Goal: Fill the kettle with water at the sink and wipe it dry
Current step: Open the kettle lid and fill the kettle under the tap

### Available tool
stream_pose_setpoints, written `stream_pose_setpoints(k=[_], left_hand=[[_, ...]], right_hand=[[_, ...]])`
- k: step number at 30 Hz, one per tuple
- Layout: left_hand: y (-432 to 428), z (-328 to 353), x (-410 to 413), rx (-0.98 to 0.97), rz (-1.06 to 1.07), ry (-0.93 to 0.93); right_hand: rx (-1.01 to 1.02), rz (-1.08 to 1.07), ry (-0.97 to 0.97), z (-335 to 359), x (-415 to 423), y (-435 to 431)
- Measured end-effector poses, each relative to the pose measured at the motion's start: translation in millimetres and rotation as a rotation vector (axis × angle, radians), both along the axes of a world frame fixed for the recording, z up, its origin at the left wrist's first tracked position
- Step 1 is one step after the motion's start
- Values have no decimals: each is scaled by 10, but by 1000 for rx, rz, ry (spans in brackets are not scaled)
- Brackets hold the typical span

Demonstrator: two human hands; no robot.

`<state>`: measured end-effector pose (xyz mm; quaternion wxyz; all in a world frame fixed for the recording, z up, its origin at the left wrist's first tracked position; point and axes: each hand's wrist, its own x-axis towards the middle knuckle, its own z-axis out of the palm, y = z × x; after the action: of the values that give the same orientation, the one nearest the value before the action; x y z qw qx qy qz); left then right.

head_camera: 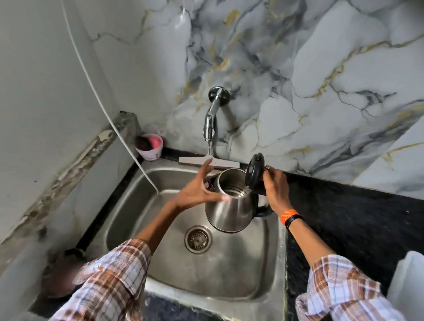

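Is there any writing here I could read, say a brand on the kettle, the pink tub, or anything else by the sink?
None can be read.
Kettle: bare steel, no lettering shows.
Kettle lid: plain black, no mark legible.
Pink tub: faint print on its side, too blurred to read.
Tap and sink: no markings visible.

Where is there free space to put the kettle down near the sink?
The black counter right of the sink is bare up to the white object. The basin floor around the drain is also free. The back ledge is crowded: pink cup, squeegee, tap.
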<state>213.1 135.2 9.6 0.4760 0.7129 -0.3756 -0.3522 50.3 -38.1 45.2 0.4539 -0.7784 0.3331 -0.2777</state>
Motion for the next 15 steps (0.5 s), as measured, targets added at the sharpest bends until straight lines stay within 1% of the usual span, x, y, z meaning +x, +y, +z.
stream_pose_setpoints(k=[2, 5, 9, 12, 13, 15], left_hand=[[-71, 97, 255, -48, 113, 60], [-274, 279, 597, -103, 238, 46], [-662, 494, 887, -216, 262, 75], [-976, 569, 911, -242, 288, 62], [-1040, 586, 907, -240, 311, 79], [-1109, 602, 959, -271, 341, 215]], right_hand=[[-11, -3, 5, 19, 239, 6], [-39, 0, 25, 22, 578, -8], [-56, -12, 21, 4, 884, -42], [-45, -20, 7, -27, 1014, -90], [-39, -23, 5, -40, 1049, -108], [-35, -26, 3, -82, 1099, -134]])
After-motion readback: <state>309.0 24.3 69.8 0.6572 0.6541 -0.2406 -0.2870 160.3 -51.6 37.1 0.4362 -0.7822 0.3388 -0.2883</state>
